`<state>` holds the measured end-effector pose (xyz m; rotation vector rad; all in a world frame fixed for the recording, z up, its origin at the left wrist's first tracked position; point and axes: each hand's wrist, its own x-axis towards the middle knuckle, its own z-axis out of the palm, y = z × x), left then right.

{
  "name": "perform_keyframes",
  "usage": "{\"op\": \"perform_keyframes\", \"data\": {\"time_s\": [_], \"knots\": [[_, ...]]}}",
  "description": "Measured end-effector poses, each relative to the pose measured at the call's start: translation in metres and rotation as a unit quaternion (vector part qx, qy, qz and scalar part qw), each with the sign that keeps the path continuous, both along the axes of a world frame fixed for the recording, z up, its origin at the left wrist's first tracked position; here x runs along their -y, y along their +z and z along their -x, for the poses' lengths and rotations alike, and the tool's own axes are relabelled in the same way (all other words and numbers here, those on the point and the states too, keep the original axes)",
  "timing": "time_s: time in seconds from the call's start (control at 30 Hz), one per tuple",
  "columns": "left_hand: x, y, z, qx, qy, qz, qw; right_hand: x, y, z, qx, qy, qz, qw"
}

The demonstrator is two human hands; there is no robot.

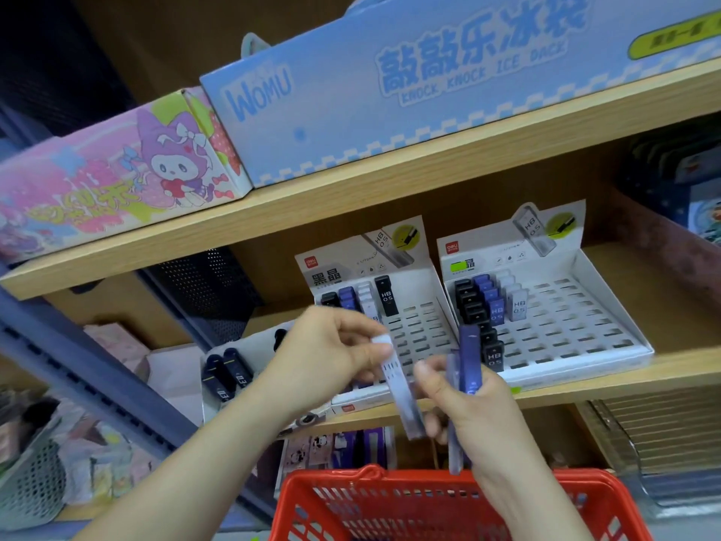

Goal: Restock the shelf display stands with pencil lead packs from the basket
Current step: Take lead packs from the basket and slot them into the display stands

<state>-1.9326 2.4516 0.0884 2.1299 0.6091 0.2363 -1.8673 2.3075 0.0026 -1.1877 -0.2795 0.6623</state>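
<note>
Lead pack (404, 400) pinched in left hand (324, 345), purple packs (468, 357) gripped by right hand (472, 419) fingers (427, 372), display stands (585, 306) on wooden shelf (608, 378), basket (413, 480) below.

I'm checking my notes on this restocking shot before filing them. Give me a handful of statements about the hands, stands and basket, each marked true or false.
1. The left hand pinches a pale lead pack. True.
2. The right hand holds nothing. False: it grips dark blue lead packs.
3. The right display stand has every slot filled. False: only its left columns hold packs; most slots are bare.
4. The red basket is below both hands. True.
5. The blue WOMU box sits on the shelf under the stands. False: it sits on the shelf above them.
</note>
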Motion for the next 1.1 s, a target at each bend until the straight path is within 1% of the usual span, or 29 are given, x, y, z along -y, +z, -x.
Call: {"op": "perform_keyframes", "data": {"time_s": [0.1,0.17,0.33,0.47,0.63,0.7,0.77,0.8,0.83,0.93,0.97,1.03,1.1], "knots": [[-0.02,0.005,-0.011,0.091,0.103,0.025,0.99,0.002,-0.006,-0.003,-0.082,-0.07,0.005,0.994],[-0.033,0.0,-0.02,0.114,0.137,-0.004,0.984,0.003,-0.009,-0.004,-0.105,-0.083,0.012,0.991],[-0.037,-0.018,-0.034,0.074,0.132,-0.108,0.983,-0.001,-0.009,-0.004,-0.169,-0.065,-0.024,0.983],[-0.037,-0.025,-0.038,0.061,0.133,-0.13,0.981,-0.003,-0.013,-0.006,-0.192,-0.058,-0.053,0.978],[-0.039,-0.03,-0.038,0.021,0.129,-0.19,0.973,-0.003,-0.014,-0.006,-0.218,-0.05,-0.087,0.971],[-0.042,-0.032,-0.039,-0.006,0.108,-0.24,0.965,-0.003,-0.014,-0.006,-0.226,-0.044,-0.106,0.967],[-0.046,-0.035,-0.042,-0.043,0.057,-0.307,0.949,-0.003,-0.013,-0.005,-0.227,-0.037,-0.118,0.966],[-0.048,-0.036,-0.044,-0.051,0.045,-0.32,0.945,-0.003,-0.012,-0.005,-0.222,-0.034,-0.119,0.967],[-0.049,-0.037,-0.045,-0.053,0.048,-0.318,0.945,-0.003,-0.012,-0.005,-0.215,-0.03,-0.117,0.969],[-0.049,-0.035,-0.05,-0.015,0.096,-0.275,0.957,-0.001,-0.013,-0.005,-0.189,-0.013,-0.109,0.976],[-0.048,-0.035,-0.052,-0.012,0.097,-0.276,0.956,-0.001,-0.013,-0.004,-0.18,-0.01,-0.108,0.978],[-0.047,-0.035,-0.055,-0.028,0.085,-0.296,0.951,-0.001,-0.011,-0.002,-0.168,-0.009,-0.112,0.979],[-0.049,-0.036,-0.058,-0.053,0.061,-0.334,0.939,-0.001,-0.01,0.0,-0.17,-0.011,-0.118,0.978]]}}
